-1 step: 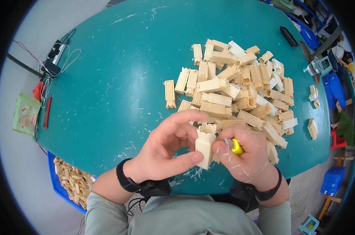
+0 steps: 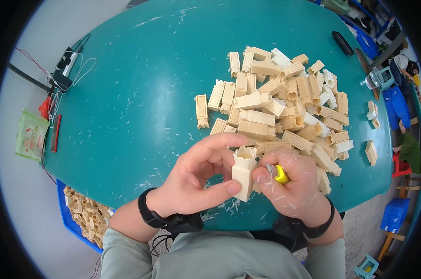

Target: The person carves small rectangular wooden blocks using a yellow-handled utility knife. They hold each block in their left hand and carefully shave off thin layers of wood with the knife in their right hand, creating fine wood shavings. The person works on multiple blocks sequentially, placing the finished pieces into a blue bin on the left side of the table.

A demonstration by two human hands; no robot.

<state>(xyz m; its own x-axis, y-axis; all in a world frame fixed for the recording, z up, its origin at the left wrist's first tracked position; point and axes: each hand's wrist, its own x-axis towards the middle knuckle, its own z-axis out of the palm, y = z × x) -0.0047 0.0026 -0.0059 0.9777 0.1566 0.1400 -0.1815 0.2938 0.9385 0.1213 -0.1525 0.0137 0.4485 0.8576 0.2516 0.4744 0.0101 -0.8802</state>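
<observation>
My left hand (image 2: 192, 176) grips a cream-coloured, square plastic tube (image 2: 244, 179) between thumb and fingers. The tube stands nearly upright, its flared, jagged mouth facing up. Right beside it, my right hand (image 2: 291, 183) is closed around a yellow-handled cutter (image 2: 281, 174); its blade is mostly hidden, and the thumb rests by the tube. Thin pale shavings cling to the right hand's fingers and wrist. Just beyond both hands lies a heap of similar cream and white tubes (image 2: 257, 118), tumbled in all directions.
The green table (image 2: 126, 116) is strewn with pale shavings. A blue crate (image 2: 73, 223) of similar pieces stands at lower left, below the edge. A power strip (image 2: 68, 65) with cables sits at far left. A dark, long object (image 2: 342, 43) and clear jar (image 2: 371, 80) lie toward the right edge.
</observation>
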